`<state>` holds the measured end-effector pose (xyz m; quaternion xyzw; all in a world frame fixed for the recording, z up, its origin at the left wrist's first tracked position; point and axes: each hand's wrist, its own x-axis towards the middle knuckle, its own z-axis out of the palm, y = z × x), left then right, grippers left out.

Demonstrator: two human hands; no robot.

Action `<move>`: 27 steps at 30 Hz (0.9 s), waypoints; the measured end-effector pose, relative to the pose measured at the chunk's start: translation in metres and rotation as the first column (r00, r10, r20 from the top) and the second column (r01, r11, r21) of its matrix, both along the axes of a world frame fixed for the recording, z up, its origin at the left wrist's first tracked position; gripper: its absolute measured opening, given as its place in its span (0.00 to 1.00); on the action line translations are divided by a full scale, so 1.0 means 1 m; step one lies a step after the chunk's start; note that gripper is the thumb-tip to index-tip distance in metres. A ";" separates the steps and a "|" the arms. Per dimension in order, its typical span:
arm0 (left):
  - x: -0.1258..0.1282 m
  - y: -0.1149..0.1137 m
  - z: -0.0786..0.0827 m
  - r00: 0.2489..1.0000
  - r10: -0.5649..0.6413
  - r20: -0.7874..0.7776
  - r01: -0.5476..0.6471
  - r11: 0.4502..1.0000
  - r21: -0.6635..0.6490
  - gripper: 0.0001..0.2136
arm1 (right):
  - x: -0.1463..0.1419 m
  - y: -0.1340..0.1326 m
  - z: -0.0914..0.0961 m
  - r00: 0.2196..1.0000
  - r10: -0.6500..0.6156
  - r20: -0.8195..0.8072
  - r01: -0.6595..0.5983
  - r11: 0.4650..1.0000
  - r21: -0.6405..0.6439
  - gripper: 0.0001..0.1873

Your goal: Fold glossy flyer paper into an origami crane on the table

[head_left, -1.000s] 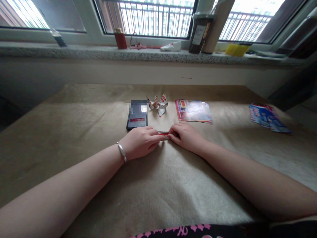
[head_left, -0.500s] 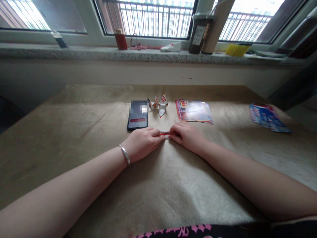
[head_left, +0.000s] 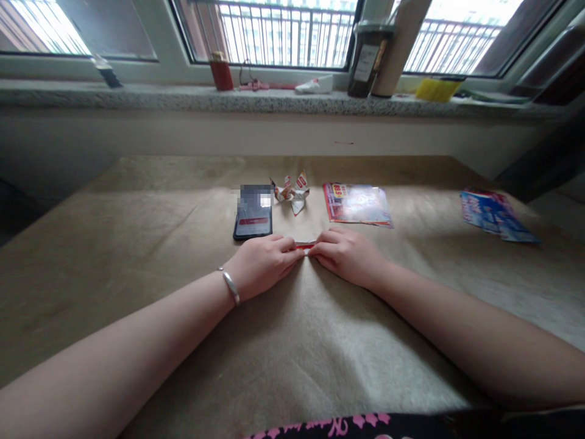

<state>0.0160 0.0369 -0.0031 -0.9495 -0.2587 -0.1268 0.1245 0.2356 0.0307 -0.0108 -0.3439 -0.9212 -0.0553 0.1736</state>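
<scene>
Both hands meet at the middle of the beige cloth-covered table (head_left: 137, 244). My left hand (head_left: 262, 263), with a silver bangle on its wrist, and my right hand (head_left: 347, 253) press their curled fingers down on a small folded strip of red and white paper (head_left: 305, 245). Most of the strip is hidden under the fingers. Just behind the hands lie a phone (head_left: 253, 211) with a lit screen and a folded paper figure (head_left: 291, 192) in red and white print.
A printed leaflet (head_left: 357, 204) lies flat right of the paper figure. More blue printed sheets (head_left: 496, 215) sit near the table's right edge. The stone window sill (head_left: 137, 97) behind holds a red cup (head_left: 222, 72), a dark jar (head_left: 368, 61) and a yellow sponge (head_left: 436, 90).
The two hands have closed in slightly on the paper strip, so less of it shows between the fingertips. Nothing else on the table has moved.
</scene>
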 end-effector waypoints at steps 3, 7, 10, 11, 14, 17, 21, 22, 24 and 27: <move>0.000 -0.001 0.000 1.000 0.005 -0.014 -0.005 1.000 -0.007 0.10 | 0.000 0.000 0.001 1.000 -0.017 0.018 0.017 1.000 -0.008 0.11; 0.000 0.000 0.000 0.999 0.001 -0.038 -0.002 1.000 -0.009 0.10 | 0.000 0.001 0.002 0.999 -0.022 0.043 0.023 1.000 -0.016 0.12; 0.002 -0.002 0.001 0.998 -0.007 -0.064 0.008 1.000 0.005 0.10 | 0.000 0.001 0.003 0.999 -0.011 0.044 0.012 1.000 -0.028 0.12; 0.003 -0.003 0.001 0.997 -0.011 -0.082 0.012 1.000 0.010 0.10 | 0.000 0.001 0.003 0.999 -0.009 0.046 0.010 1.000 -0.029 0.12; 0.006 -0.005 0.002 0.991 -0.015 -0.131 0.017 1.000 0.013 0.10 | -0.001 0.000 0.004 0.998 -0.009 0.061 0.010 1.000 -0.018 0.12; 0.007 -0.005 0.003 0.992 -0.025 -0.126 0.025 1.000 -0.003 0.10 | -0.003 -0.002 0.005 0.997 -0.012 0.079 0.011 1.000 0.005 0.12; 0.004 -0.004 0.004 0.998 -0.023 -0.066 0.020 0.999 -0.042 0.11 | -0.003 -0.003 0.003 0.996 -0.007 0.084 0.005 1.000 0.025 0.12; 0.003 -0.003 0.004 0.999 -0.016 -0.051 0.014 0.998 -0.054 0.11 | -0.003 -0.003 0.003 0.997 -0.006 0.080 0.004 1.000 0.023 0.12; 0.002 -0.003 0.005 1.000 -0.007 -0.027 0.004 0.997 -0.077 0.11 | -0.004 -0.002 0.003 0.997 -0.007 0.072 0.005 1.000 0.018 0.12; -0.001 -0.002 0.005 1.000 0.007 -0.008 -0.008 0.994 -0.109 0.11 | -0.004 -0.002 0.004 0.996 -0.029 0.083 0.029 1.000 0.011 0.11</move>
